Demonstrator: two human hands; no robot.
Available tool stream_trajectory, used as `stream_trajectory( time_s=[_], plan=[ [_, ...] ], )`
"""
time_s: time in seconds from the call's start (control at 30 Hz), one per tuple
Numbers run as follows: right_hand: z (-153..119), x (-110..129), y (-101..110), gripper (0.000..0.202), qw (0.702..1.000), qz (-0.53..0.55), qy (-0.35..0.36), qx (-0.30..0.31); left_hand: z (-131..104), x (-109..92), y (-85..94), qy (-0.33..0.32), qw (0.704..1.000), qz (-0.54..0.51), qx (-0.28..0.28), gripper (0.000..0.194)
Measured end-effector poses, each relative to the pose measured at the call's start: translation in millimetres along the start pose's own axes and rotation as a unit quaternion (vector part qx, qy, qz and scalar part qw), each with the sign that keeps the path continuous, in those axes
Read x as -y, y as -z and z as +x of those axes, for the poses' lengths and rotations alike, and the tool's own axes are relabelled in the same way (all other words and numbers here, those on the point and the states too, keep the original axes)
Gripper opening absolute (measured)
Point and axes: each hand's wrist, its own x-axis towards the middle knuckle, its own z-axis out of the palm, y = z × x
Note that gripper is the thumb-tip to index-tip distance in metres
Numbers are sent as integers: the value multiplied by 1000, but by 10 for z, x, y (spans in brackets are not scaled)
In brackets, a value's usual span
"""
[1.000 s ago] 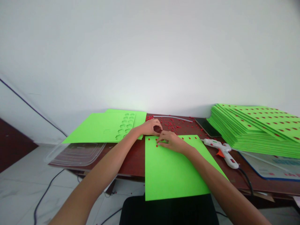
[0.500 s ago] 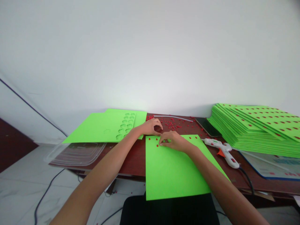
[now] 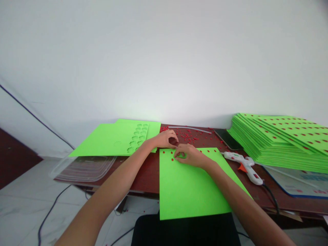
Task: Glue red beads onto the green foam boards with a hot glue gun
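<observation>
A bright green sheet (image 3: pixel 192 191) lies partly on the dark red table, its near part hanging over the front edge. Several small red pieces (image 3: pixel 172 159) dot it in rows along its far edge. My right hand (image 3: pixel 191 156) rests over the sheet's upper part, thumb and forefinger pinched close to the surface beside those pieces. Whatever sits between these fingertips is too small to make out. Just beyond the far left corner, my left hand (image 3: pixel 166 139) is curved, with a gap between thumb and fingers and nothing visible in it.
Loose red pieces (image 3: pixel 189 136) lie scattered behind my hands. On the right are a white glue gun (image 3: pixel 243 164), a phone (image 3: pixel 228 139) and a tall stack of red-dotted green sheets (image 3: pixel 276 140). Plain green sheets (image 3: pixel 99 140) overlie a clear plastic lid (image 3: pixel 84 171) on the left.
My right hand's fingers have shifted slightly, with a wider loop between thumb and forefinger. The left hand and the sheet hold their places.
</observation>
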Motion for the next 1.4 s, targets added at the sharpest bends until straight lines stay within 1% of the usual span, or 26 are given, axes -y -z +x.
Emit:
stream_trajectory(
  time_s=[0.13,0.2,0.33,0.5,0.6,0.7,0.77,0.83,0.93,1.0,1.27,1.4],
  plan=[
    [-23,-15,42,21,1000,20,-13,-4,-1,21,-7,-3,1000,2,-1,41],
    [-32,-32,49,21,1000,16,-17,-9,-1,22,-6,-3,1000,2,2,41],
    [-30,-65,-9,14,1000,18,-13,-10,0,14,-1,-4,1000,2,4,40],
    [-32,-77,-81,17,999,37,-33,-21,0,19,-5,-13,1000,3,-7,39],
    [28,-37,-46,14,997,70,-32,-32,8,31,-12,-23,1000,0,-10,37],
    [173,63,-40,11,996,78,-14,-36,20,41,-15,-31,999,3,-6,28],
    [275,138,-104,11,997,71,-7,-36,22,43,-15,-30,1000,7,1,22],
    [339,189,-215,13,996,72,-8,-42,16,42,-15,-20,1000,10,3,21],
    [343,200,-385,15,995,77,-20,-61,1,35,-14,-3,1000,11,-2,25],
    [314,182,-451,15,994,74,-27,-69,-7,25,-11,2,1000,11,0,25],
    [283,155,-473,12,995,64,-34,-65,-20,-37,29,7,1000,1,3,25],
    [261,144,-454,8,997,46,-2,-59,-22,-45,43,4,1000,0,4,25]
  ],
)
